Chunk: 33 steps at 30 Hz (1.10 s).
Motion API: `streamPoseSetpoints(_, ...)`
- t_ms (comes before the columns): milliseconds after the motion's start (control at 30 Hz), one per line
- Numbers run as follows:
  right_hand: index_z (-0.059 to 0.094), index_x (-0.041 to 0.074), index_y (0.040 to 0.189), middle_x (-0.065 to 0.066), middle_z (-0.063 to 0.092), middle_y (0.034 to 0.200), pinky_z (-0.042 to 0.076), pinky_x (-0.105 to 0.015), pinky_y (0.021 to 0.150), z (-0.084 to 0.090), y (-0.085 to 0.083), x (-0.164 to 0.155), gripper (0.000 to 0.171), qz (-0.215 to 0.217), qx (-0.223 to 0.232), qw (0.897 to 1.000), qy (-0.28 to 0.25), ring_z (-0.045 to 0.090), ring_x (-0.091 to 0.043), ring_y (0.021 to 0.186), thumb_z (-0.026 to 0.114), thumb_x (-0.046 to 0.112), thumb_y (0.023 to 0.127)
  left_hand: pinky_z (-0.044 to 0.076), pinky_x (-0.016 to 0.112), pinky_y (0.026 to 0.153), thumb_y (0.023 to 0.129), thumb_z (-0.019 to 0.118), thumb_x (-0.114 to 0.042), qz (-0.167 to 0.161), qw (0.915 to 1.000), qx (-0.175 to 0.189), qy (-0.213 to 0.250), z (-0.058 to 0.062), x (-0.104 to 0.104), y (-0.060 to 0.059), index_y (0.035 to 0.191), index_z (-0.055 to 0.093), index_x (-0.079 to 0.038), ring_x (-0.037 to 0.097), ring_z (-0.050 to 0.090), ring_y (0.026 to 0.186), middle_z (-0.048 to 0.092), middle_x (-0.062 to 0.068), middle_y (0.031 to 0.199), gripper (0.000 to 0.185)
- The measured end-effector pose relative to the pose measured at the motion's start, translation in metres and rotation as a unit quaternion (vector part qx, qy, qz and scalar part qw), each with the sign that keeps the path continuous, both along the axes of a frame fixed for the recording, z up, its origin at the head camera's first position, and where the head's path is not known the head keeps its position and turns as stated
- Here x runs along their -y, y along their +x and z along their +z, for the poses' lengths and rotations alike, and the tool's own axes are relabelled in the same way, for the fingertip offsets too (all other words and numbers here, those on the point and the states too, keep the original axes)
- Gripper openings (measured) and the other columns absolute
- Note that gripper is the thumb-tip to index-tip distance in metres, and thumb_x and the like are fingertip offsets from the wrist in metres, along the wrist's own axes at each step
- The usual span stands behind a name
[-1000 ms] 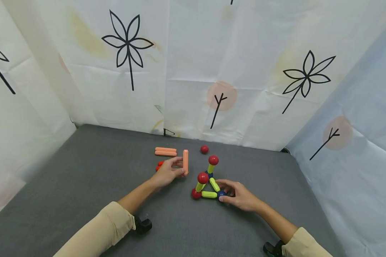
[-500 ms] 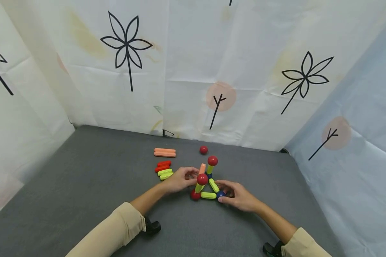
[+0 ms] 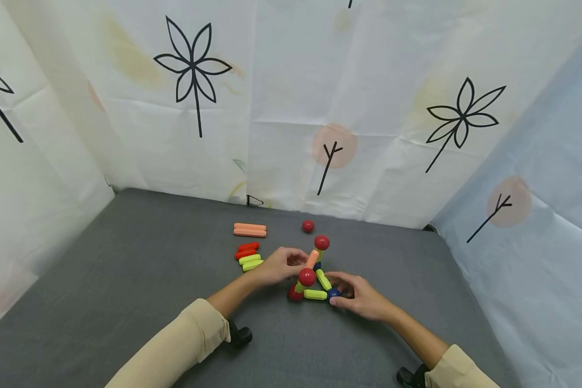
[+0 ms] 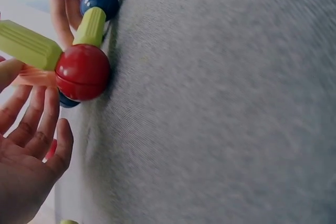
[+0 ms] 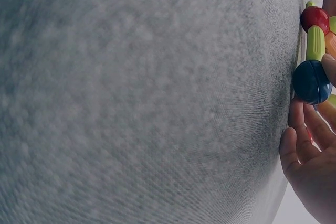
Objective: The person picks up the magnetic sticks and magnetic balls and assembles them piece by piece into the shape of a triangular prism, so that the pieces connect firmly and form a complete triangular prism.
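Note:
A triangular frame of yellow-green rods (image 3: pixel 315 295) and balls lies on the grey table. Two short rods rise from it, topped by a near red ball (image 3: pixel 307 277) and a far red ball (image 3: pixel 321 242). My left hand (image 3: pixel 277 266) pinches an orange rod (image 3: pixel 312 260), tilted over the frame between the two uprights; its lower end is hidden in the head view. At the right corner, my right hand (image 3: pixel 364 296) grips a blue ball (image 3: pixel 334 295) between thumb and fingers. The left wrist view shows a corner red ball (image 4: pixel 83 72) with the orange rod behind it.
Left of the frame lie two orange rods (image 3: pixel 249 230), two red rods (image 3: pixel 246 250) and two yellow-green rods (image 3: pixel 250 262). A loose red ball (image 3: pixel 307 226) sits behind the frame. White patterned cloth (image 3: pixel 291 108) walls in the table's back and sides.
My left hand has carried the orange rod rightward and down from beside the frame to over it, tilting it from upright. The right hand keeps its grip on the blue ball.

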State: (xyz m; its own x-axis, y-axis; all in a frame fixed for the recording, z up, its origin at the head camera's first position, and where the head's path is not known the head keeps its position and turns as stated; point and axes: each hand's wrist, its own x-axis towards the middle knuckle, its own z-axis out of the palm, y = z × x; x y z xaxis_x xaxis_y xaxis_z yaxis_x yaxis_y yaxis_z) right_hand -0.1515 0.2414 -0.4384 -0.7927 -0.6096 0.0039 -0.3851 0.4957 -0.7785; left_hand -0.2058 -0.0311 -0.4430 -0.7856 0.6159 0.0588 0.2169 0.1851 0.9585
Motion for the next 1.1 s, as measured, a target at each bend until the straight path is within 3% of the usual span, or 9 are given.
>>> streamPoseSetpoints(167,0.05,0.001,0.142,-0.012,0.064,0.122,0.051,-0.029,0.075,0.0,0.0,0.0,0.054,0.0,-0.001,1.0,0.001,0.06,-0.019,0.095,0.07,0.019,0.094,0.051,0.026,0.074,0.092,0.068,-0.007,0.009,0.9998,0.006,0.018,0.004,-0.006,-0.004,0.139,0.046,0.004,0.014,0.063,0.081,0.069,0.009,0.092,0.053)
streamPoseSetpoints(300,0.05,0.001,0.142,-0.011,0.064,0.121,0.051,-0.029,0.074,0.001,0.0,0.0,0.055,0.0,-0.004,1.0,0.001,0.06,-0.019,0.094,0.07,0.02,0.094,0.049,0.026,0.072,0.094,0.067,-0.01,-0.011,0.9999,-0.001,0.002,0.008,-0.009,-0.01,0.151,0.035,-0.002,0.013,0.062,0.08,0.07,0.008,0.091,0.065)
streamPoseSetpoints(567,0.05,0.001,0.142,-0.012,0.064,0.122,0.051,-0.029,0.074,0.0,-0.001,0.002,0.054,0.003,0.0,1.0,-0.002,0.06,-0.021,0.095,0.069,0.02,0.095,0.044,0.026,0.067,0.095,0.066,-0.016,-0.044,0.9984,-0.007,-0.035,0.012,-0.01,-0.015,0.144,0.047,-0.002,0.013,0.055,0.078,0.064,0.009,0.09,0.054)
streamPoseSetpoints(1100,0.051,-0.001,0.14,-0.016,0.064,0.121,0.051,-0.029,0.072,0.001,0.001,0.002,0.051,0.007,-0.009,1.0,-0.011,0.06,-0.023,0.093,0.069,0.017,0.095,0.044,0.027,0.069,0.094,0.068,-0.02,-0.016,0.9992,0.013,-0.033,0.012,-0.007,-0.013,0.148,0.041,0.001,0.015,0.055,0.083,0.06,0.007,0.094,0.064)
